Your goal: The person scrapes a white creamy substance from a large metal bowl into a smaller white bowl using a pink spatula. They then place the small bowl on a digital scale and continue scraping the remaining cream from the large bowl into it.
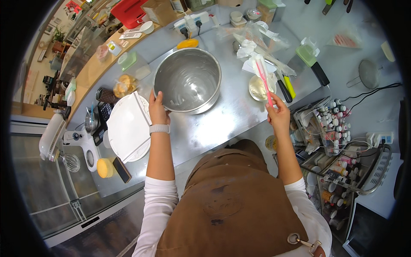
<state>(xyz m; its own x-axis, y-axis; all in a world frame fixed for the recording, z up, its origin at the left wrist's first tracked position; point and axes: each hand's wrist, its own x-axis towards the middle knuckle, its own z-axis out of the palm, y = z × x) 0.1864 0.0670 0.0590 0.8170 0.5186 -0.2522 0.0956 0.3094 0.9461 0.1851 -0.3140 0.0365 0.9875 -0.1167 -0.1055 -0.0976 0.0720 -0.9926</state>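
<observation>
My left hand (pixel 159 110) grips the near left rim of a large stainless steel mixing bowl (pixel 189 80), whose inside carries thin smears. Between the fingers of my right hand (pixel 278 112) is the pink handle of a silicone spatula (pixel 264 78). Its pale blade, with whitish residue on it, points away from me. Behind and below the spatula stands a small bowl of pale cream (pixel 258 88), partly covered by it in this view. Left of my left wrist lies a white round board (pixel 126 128) with a straight strip across it.
A metal worktable (pixel 205 138) carries it all. Right of the cream lie a black-handled tool (pixel 284 91) and a lime-handled one (pixel 289 87). Crumpled plastic bags (pixel 266 41) lie behind. At left are a stand mixer (pixel 54 136), a round yellow cake (pixel 105 168) and a phone (pixel 122 170).
</observation>
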